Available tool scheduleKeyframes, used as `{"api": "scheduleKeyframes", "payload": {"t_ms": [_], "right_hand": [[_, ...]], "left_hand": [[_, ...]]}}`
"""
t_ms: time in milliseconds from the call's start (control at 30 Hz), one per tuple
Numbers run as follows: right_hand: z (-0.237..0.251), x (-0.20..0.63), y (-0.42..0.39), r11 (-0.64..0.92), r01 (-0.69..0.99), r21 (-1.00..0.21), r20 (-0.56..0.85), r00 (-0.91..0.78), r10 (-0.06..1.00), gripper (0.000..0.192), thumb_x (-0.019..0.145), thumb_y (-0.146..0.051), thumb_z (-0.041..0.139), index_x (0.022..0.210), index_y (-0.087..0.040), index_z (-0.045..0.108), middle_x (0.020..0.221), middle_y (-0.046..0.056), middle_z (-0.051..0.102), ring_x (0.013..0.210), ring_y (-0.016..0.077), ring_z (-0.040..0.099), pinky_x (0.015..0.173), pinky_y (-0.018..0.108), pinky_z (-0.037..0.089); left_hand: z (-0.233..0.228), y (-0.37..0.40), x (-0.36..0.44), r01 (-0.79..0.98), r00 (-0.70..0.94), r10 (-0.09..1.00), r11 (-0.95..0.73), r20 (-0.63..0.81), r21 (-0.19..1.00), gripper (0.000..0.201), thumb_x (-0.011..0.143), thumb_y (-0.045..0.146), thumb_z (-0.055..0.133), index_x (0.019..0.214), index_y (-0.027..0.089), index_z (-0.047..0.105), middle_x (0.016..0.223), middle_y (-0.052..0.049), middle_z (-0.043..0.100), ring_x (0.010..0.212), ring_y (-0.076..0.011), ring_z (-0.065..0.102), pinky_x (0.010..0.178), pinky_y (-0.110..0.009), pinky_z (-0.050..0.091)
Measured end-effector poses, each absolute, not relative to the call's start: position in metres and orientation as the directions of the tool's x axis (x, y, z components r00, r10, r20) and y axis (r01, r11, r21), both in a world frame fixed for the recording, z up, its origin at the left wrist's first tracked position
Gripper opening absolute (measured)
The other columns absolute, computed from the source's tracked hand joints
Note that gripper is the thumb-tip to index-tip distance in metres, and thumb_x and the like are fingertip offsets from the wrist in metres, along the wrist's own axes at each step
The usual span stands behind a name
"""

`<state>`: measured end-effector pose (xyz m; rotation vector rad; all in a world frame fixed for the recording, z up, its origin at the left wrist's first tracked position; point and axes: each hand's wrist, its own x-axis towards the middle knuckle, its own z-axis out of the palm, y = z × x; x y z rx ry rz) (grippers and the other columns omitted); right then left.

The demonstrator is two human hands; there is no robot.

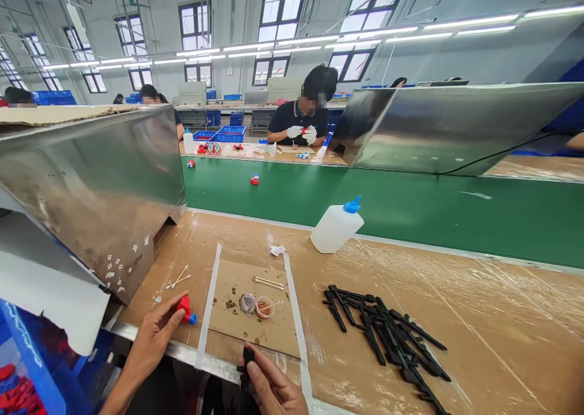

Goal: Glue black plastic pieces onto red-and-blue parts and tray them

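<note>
Left hand [152, 336] pinched a small red plastic piece [184, 308] at the desk [479, 317] front edge, right hand [274, 387] closed on 1 black strip [247, 366] just below it; both looked light, stiff, slightly slick, best pinched mid-body.

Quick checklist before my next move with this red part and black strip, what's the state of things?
1. Red part held in left hand: ok.
2. Black strip held in right hand: ok.
3. Two small cups upright on the cardboard pad: ok.
4. Spare black strips piled within reach on the right: ok.
5. Bottle capped: ok, though it lies tilted.
6. Contents left in the cups: cannot tell.
</note>
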<state>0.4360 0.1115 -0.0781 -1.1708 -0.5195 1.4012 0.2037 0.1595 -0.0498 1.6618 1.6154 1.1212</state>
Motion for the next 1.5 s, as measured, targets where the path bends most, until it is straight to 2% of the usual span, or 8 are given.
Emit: {"api": "scheduleKeyframes", "payload": {"t_ms": [200,600,900,1100,1233,1367,1433,1500], "right_hand": [[-0.057,0.423,0.105,-0.124,-0.308,-0.943,-0.2,0.231,0.952,0.055,0.06,-0.062,0.087,0.094,-0.019,0.081,0.087,0.011,0.079,0.081,0.0251,0.075,0.076,0.029,0.062],[-0.053,0.417,0.1,-0.114,-0.288,-0.951,-0.174,0.193,0.966,0.045,0.062,-0.056,0.089,0.092,-0.023,0.081,0.087,0.007,0.079,0.075,0.0208,0.075,0.072,0.023,0.061],[-0.054,0.422,0.106,-0.127,-0.264,-0.956,-0.17,0.147,0.974,0.042,0.064,-0.055,0.089,0.09,-0.023,0.082,0.081,0.006,0.079,0.074,0.0199,0.075,0.072,0.022,0.06],[-0.066,0.424,0.107,-0.125,-0.204,-0.971,-0.148,0.099,0.984,0.041,0.071,-0.058,0.083,0.096,-0.025,0.082,0.096,0.007,0.08,0.085,0.0245,0.077,0.078,0.028,0.062],[-0.077,0.419,0.104,0.126,0.107,-0.986,0.144,0.19,0.971,0.033,0.081,-0.048,0.076,0.106,-0.026,0.08,0.104,0.007,0.078,0.095,0.0267,0.075,0.088,0.032,0.06],[-0.086,0.419,0.106,0.43,0.513,-0.743,0.558,0.122,0.821,0.044,0.084,-0.024,0.074,0.127,-0.021,0.069,0.112,0.009,0.075,0.095,0.0279,0.075,0.089,0.036,0.06],[-0.088,0.422,0.107,0.497,0.572,-0.653,0.623,0.032,0.782,0.044,0.085,-0.018,0.071,0.129,-0.019,0.067,0.112,0.009,0.076,0.093,0.0269,0.075,0.086,0.035,0.061],[-0.088,0.423,0.107,0.486,0.542,-0.686,0.605,0.052,0.795,0.04,0.085,-0.021,0.071,0.125,-0.019,0.069,0.109,0.01,0.076,0.093,0.0274,0.075,0.086,0.036,0.061]], "left_hand": [[-0.019,0.133,0.235,0.358,0.039,0.997,-0.076,0.066,0.931,0.035,0.095,0.042,0.058,0.126,0.031,0.069,0.125,-0.005,0.073,0.116,-0.0222,0.067,0.099,-0.029,0.052],[-0.016,0.125,0.257,0.361,0.194,0.977,-0.154,0.087,0.92,0.034,0.098,0.036,0.055,0.129,0.03,0.067,0.108,-0.007,0.074,0.099,-0.0213,0.067,0.088,-0.029,0.051],[-0.028,0.122,0.274,0.328,0.012,0.996,-0.09,0.092,0.94,0.031,0.095,0.038,0.059,0.121,0.026,0.073,0.113,-0.008,0.076,0.098,-0.0209,0.071,0.086,-0.027,0.055],[-0.034,0.121,0.279,0.303,-0.049,0.992,-0.096,0.116,0.948,0.028,0.092,0.038,0.063,0.114,0.026,0.077,0.111,-0.008,0.079,0.099,-0.0222,0.073,0.088,-0.027,0.057],[-0.042,0.121,0.288,0.121,-0.2,0.98,0.046,-0.021,0.992,0.033,0.085,0.045,0.07,0.107,0.022,0.079,0.105,-0.009,0.081,0.096,-0.0258,0.075,0.083,-0.029,0.061],[-0.046,0.122,0.299,-0.133,-0.31,0.939,0.114,-0.151,0.985,0.039,0.073,0.048,0.081,0.1,0.019,0.08,0.092,-0.009,0.082,0.082,-0.0253,0.077,0.074,-0.028,0.064],[-0.046,0.12,0.301,-0.171,-0.299,0.941,0.108,-0.156,0.979,0.039,0.071,0.047,0.083,0.099,0.019,0.08,0.093,-0.009,0.082,0.083,-0.0247,0.076,0.076,-0.028,0.063],[-0.045,0.118,0.298,-0.179,-0.224,0.965,0.096,-0.136,0.979,0.042,0.072,0.046,0.083,0.106,0.021,0.078,0.102,-0.01,0.08,0.092,-0.0258,0.075,0.083,-0.03,0.061]]}}
